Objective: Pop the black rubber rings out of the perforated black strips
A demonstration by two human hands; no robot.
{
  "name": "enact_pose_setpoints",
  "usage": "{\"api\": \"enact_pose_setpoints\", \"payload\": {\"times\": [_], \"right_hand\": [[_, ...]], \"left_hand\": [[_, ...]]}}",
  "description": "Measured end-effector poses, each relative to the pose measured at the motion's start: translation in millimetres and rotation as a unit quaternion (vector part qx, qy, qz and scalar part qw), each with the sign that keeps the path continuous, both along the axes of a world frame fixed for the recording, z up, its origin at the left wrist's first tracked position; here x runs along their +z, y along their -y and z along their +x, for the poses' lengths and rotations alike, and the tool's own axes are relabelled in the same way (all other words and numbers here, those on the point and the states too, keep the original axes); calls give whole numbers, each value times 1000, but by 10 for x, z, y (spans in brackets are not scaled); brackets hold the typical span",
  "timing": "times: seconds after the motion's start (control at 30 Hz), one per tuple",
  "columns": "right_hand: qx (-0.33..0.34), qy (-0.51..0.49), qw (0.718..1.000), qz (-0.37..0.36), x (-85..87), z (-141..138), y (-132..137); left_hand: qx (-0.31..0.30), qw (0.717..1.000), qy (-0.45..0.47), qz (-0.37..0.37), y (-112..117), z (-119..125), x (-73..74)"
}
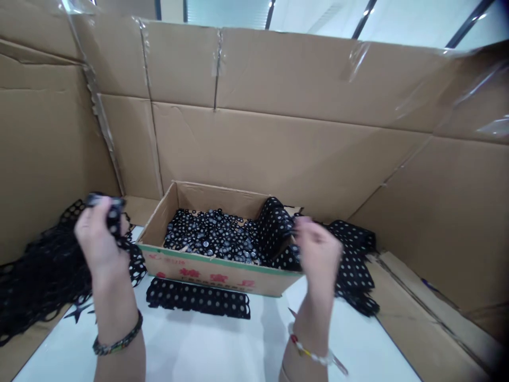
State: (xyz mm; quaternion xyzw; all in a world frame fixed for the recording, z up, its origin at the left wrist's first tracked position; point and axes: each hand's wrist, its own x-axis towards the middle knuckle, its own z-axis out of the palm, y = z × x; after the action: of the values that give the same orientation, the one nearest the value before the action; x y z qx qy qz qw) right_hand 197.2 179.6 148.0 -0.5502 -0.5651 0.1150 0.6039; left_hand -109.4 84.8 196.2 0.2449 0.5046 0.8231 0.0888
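At the left, my left hand (97, 233) is raised with its fingers closed on a black perforated strip (113, 215). Behind and below it lies a pile of black strips full of holes (40, 270). My right hand (318, 246) hovers by the right end of a cardboard box (214, 273), fingers pinched; what they hold is hidden. Beside those fingers, a black sheet with pale dots (274, 225) bends over inside the box. Small black ring-like and round pieces (214, 233) fill much of the box. A flat black dotted strip (199, 298) lies in front of it.
More black dotted sheets (352, 260) are stacked right of the box. Tall cardboard walls (278, 143) enclose the white tabletop (222, 350) on the back and sides. A thin pointed metal tool (339, 365) lies partly under my right wrist. Star-shaped black scraps (77, 313) lie at left.
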Motion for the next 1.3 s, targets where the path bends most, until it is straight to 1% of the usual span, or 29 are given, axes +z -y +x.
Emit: {"api": "enact_pose_setpoints", "payload": {"times": [0.03, 0.07, 0.1, 0.13, 0.17, 0.2, 0.23, 0.27, 0.33, 0.43, 0.53, 0.57, 0.6, 0.67, 0.7, 0.73, 0.83, 0.93, 1.03, 1.07, 1.13, 1.2, 1.23, 1.27, 1.3], "right_hand": [[51, 92, 993, -47, -4, -128, -20], [83, 168, 980, -68, -2, -255, -13], [97, 221, 968, -71, 10, -376, 19], [105, 249, 961, -60, 31, -488, 73], [114, 242, 963, -37, 61, -587, 145], [132, 218, 967, -19, 95, -673, 225], [161, 190, 969, -11, 130, -746, 306], [191, 169, 967, -13, 160, -807, 380], [234, 161, 958, -31, 194, -898, 486], [274, 172, 944, -67, 175, -966, 518], [336, 121, 930, -87, 123, -966, 460], [355, 98, 926, -86, 108, -957, 436], [371, 75, 922, -84, 95, -946, 412], [393, 36, 914, -91, 76, -920, 371], [396, 24, 912, -101, 68, -908, 354], [396, 18, 911, -113, 61, -896, 340], [392, 28, 910, -131, 45, -882, 320], [378, 35, 920, -100, 44, -899, 329], [337, 2, 940, -57, 70, -881, 322], [324, -26, 945, -47, 86, -846, 306], [291, -121, 949, -10, 125, -716, 256], [239, -245, 938, 62, 170, -515, 194], [206, -297, 926, 104, 189, -402, 166], [175, -329, 917, 139, 204, -293, 143], [147, -338, 916, 159, 211, -199, 127]], "left_hand": [[-42, 999, -5, -17, -32, 83, -9], [-85, 995, -27, -47, -61, 163, -24], [-143, 983, -70, -94, -89, 240, -43], [-200, 960, -129, -144, -117, 314, -67], [-252, 930, -189, -187, -147, 388, -92], [-290, 900, -242, -218, -177, 463, -118], [-315, 874, -284, -236, -206, 538, -143], [-331, 857, -313, -242, -231, 613, -167], [-363, 839, -337, -222, -266, 755, -211], [-420, 832, -315, -179, -277, 899, -262], [-449, 833, -271, -177, -271, 915, -278], [-471, 824, -263, -171, -269, 897, -272], [-503, 809, -259, -161, -269, 874, -260], [-565, 770, -262, -134, -265, 824, -225], [-584, 757, -265, -125, -262, 803, -207], [-591, 751, -266, -121, -259, 786, -192], [-591, 752, -265, -124, -256, 757, -180], [-580, 754, -277, -135, -279, 753, -216], [-562, 760, -283, -164, -306, 759, -252], [-562, 760, -280, -170, -308, 759, -256], [-572, 753, -272, -178, -302, 742, -249], [-586, 745, -255, -190, -285, 691, -231], [-589, 746, -244, -194, -277, 652, -222], [-586, 752, -230, -194, -271, 606, -214], [-576, 765, -216, -190, -267, 555, -209]]}}
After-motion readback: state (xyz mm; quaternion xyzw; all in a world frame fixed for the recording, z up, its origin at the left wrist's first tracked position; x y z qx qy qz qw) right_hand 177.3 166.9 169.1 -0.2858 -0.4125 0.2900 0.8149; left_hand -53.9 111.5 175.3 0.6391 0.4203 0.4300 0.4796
